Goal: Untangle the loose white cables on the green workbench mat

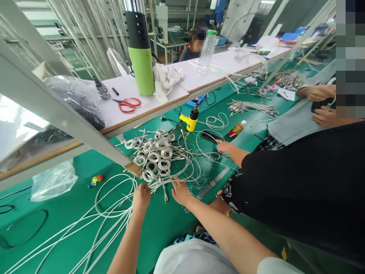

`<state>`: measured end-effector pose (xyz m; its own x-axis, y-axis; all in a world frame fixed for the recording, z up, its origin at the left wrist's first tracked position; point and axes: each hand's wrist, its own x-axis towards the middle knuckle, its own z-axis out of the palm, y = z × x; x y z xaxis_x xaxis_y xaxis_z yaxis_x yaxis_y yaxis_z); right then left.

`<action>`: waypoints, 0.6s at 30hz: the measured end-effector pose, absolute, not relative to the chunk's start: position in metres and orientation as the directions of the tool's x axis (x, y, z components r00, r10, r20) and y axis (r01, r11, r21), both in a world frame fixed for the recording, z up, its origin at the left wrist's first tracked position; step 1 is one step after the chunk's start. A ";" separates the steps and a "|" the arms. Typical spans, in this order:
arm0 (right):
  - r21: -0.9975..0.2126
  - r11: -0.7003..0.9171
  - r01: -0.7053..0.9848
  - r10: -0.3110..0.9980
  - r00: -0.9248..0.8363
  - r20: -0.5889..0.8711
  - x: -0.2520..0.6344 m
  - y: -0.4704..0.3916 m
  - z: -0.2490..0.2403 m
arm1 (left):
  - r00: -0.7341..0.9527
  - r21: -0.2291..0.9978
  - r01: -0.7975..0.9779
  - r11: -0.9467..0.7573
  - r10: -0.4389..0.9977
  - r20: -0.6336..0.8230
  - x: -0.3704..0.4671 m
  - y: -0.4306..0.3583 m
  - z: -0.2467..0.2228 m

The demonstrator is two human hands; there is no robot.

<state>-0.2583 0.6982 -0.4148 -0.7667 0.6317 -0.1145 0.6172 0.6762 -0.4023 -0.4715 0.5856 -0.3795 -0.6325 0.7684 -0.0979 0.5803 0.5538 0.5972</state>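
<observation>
My left hand (pixel 141 197) and my right hand (pixel 180 192) both pinch a bundle of thin white cables (pixel 159 183) on the green table (pixel 159 224), the hands a short way apart. The loose cable ends with plugs hang between them. Long white cable loops (pixel 114 201) trail from my left hand toward the near left. Just beyond my hands lies a heap of coiled white cables (pixel 155 156).
A co-worker in black at the right rests a hand (pixel 225 146) by a dark phone (pixel 210 137). A yellow heat gun (pixel 190 121), a small bottle (pixel 237 129) and a metal ruler (pixel 213 183) lie nearby. A raised white shelf (pixel 119 110) carries red scissors (pixel 129 105) and a green cylinder (pixel 142 68).
</observation>
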 end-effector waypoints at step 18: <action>-0.334 0.534 0.776 0.781 -0.604 -0.155 -0.020 0.589 -0.438 | -0.771 0.426 0.319 0.846 0.494 -0.403 -0.464 0.649 -0.415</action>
<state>-0.0199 0.5892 -0.4378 -0.6045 0.7815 -0.1545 0.7763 0.5343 -0.3344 -0.4642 0.6493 -0.4147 -0.7707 0.4937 -0.4029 0.3192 0.8463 0.4264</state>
